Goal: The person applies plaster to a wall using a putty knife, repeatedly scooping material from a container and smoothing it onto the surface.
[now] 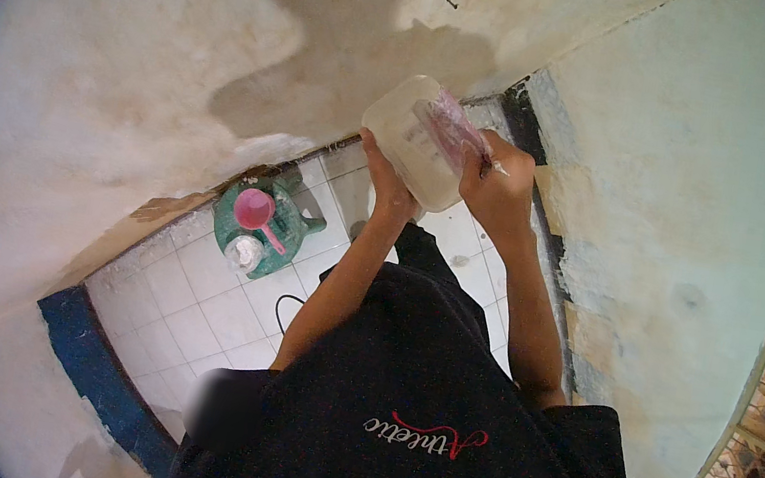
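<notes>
A translucent, rounded rectangular plastic container [427, 172] is held up before me, near the corner of the walls. My left hand [392, 186] grips its left and near side, thumb along the rim. At the container's right side, my right hand [502, 183] is closed on a crumpled pinkish plastic bag [456, 129] that lies slanted over the opening. White residue clings to the bag and to my right fingers. Whatever the container holds cannot be made out clearly.
A green plastic stool [288, 243] stands on the white tiled floor [218, 313] at the left. On it are a pink dipper [254, 208] and a small clear bag of white stuff [244, 254]. Worn, peeling walls [121, 71] close in ahead and right. A latticed vent [763, 405] is at the far right.
</notes>
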Action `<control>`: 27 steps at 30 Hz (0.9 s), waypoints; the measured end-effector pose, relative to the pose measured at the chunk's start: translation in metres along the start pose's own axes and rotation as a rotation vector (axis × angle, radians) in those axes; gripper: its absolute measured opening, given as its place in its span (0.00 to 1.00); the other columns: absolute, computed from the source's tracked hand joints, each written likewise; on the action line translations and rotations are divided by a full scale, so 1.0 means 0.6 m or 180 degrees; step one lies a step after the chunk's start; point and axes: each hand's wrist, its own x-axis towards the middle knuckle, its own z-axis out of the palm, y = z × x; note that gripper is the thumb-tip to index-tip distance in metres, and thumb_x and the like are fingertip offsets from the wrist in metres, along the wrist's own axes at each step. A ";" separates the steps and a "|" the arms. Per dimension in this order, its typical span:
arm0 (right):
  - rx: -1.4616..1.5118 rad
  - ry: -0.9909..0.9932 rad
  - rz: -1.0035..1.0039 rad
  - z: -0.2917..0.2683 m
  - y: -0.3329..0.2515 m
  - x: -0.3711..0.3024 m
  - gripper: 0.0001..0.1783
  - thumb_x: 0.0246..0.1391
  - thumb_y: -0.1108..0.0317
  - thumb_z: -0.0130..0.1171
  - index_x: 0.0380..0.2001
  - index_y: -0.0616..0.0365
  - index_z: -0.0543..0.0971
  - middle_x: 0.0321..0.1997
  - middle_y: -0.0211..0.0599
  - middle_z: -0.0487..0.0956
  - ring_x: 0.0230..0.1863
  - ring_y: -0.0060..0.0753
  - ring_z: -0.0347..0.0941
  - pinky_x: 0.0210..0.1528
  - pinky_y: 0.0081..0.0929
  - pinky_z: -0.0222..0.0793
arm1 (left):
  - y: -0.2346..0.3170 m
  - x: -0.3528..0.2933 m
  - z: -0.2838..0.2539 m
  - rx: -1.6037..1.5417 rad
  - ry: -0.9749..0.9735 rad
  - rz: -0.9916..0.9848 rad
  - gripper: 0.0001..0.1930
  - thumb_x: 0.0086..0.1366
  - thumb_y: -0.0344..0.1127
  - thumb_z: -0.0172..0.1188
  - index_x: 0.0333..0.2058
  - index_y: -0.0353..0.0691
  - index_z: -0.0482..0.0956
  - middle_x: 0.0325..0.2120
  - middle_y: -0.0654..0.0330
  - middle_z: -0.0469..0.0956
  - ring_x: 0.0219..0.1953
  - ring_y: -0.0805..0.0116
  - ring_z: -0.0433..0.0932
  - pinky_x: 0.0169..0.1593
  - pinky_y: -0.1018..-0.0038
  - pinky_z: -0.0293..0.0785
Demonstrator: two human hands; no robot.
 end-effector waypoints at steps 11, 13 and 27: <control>-0.0044 0.0013 0.0107 -0.023 0.019 0.004 0.07 0.49 0.75 0.58 0.32 0.66 0.80 0.20 0.46 0.77 0.20 0.22 0.68 0.24 0.25 0.66 | -0.034 0.017 0.000 -0.0155 0.0244 0.0168 0.37 0.67 0.67 0.34 0.61 0.43 0.57 0.57 0.53 0.64 0.58 0.56 0.66 0.60 0.61 0.65; 0.0057 -0.0067 0.0315 -0.006 0.031 -0.022 0.07 0.50 0.74 0.58 0.32 0.65 0.81 0.23 0.48 0.78 0.23 0.29 0.74 0.26 0.28 0.69 | -0.041 0.020 -0.003 -0.0224 0.0218 0.0245 0.36 0.67 0.66 0.35 0.61 0.43 0.57 0.57 0.53 0.65 0.58 0.56 0.66 0.60 0.61 0.65; -0.0053 0.0424 0.0170 -0.035 0.011 -0.058 0.04 0.47 0.76 0.60 0.29 0.61 0.81 0.26 0.47 0.81 0.23 0.41 0.79 0.26 0.29 0.72 | -0.048 0.023 0.026 -0.0188 0.0454 0.0433 0.32 0.69 0.62 0.34 0.59 0.42 0.59 0.55 0.54 0.66 0.57 0.57 0.67 0.57 0.61 0.69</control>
